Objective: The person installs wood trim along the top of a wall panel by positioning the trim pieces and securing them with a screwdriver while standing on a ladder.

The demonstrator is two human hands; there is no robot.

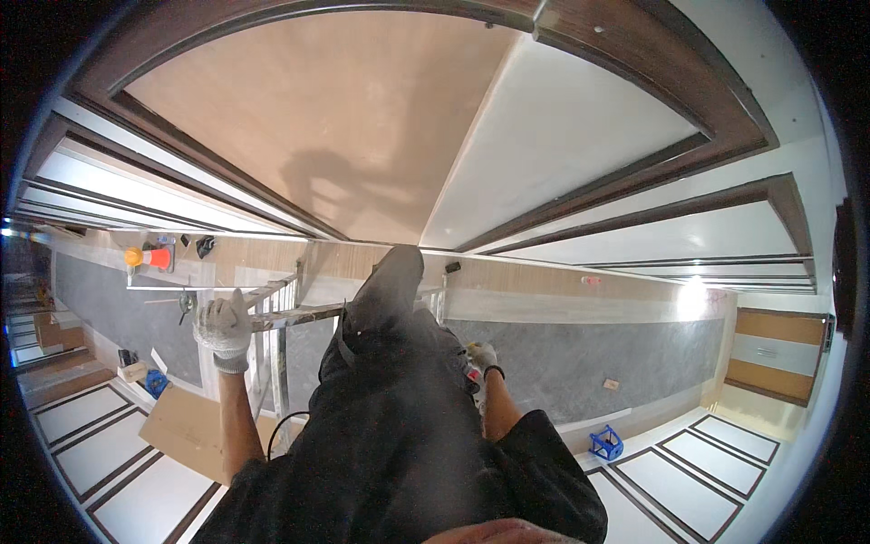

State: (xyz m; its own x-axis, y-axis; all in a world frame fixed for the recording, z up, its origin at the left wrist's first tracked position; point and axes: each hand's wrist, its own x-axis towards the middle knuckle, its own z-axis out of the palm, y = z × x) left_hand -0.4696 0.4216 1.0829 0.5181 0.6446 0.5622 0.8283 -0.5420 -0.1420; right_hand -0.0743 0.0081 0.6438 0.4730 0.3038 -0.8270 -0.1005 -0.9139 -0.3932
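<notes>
My left hand [224, 328], in a pale knitted work glove, is held out beside the ladder [299, 317]. Its fingers are curled in and the thumb points up; what they close on, if anything, is hidden. The ladder's paint-marked top meets the view right next to this glove, and its rails run down below. Low by my right hip is my right hand [483, 354], also gloved, with a dark band at the wrist. Its fingers close round a dark tool with a red part [472, 374], mostly hidden by my clothing.
Ahead rises a wall panel [362, 118], part beige and part white, framed in dark brown. Grey covering [580, 363] lies on the floor far below. A cardboard sheet [186, 431], a blue stool [606, 443] and an orange-and-yellow cone-shaped thing [149, 257] stand or lie there.
</notes>
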